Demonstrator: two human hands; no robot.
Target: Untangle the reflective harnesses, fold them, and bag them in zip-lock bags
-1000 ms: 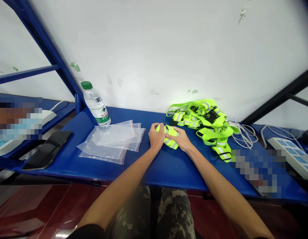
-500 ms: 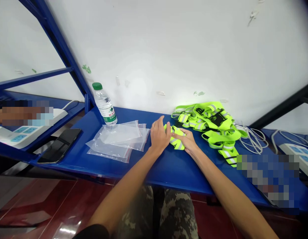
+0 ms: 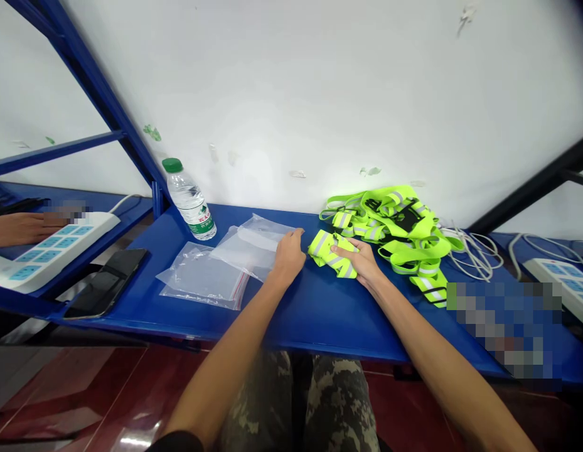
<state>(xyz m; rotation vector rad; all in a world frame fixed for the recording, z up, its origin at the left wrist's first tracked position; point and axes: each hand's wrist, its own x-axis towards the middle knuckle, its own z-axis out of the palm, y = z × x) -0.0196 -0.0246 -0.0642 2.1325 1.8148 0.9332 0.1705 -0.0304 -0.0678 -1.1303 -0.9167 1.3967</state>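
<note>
My left hand (image 3: 290, 257) is closed at the right edge of a clear zip-lock bag (image 3: 246, 245), which is lifted slightly off the lower bags. The fingertips are partly hidden behind the hand. Beneath and to the left lie more zip-lock bags (image 3: 197, 276) with red seal lines. A folded bundle of reflective strap (image 3: 331, 254), neon yellow with silver stripes, is gripped by my right hand (image 3: 364, 260), thumb on top. Further right sits a loose heap of the same reflective straps (image 3: 404, 220) with black buckles.
A water bottle (image 3: 192, 201) with a green cap stands behind the bags. At left are a black phone (image 3: 107, 282), a power strip (image 3: 60, 248) and another person's hand (image 3: 22, 229). White cables (image 3: 477, 254) and a second power strip (image 3: 561, 282) lie at right. A blue frame post (image 3: 103, 100) rises at left.
My left hand has left the strap bundle, moved left and closed on a zip-lock bag, pulling it apart from the stack. My right hand keeps holding the bundle.
</note>
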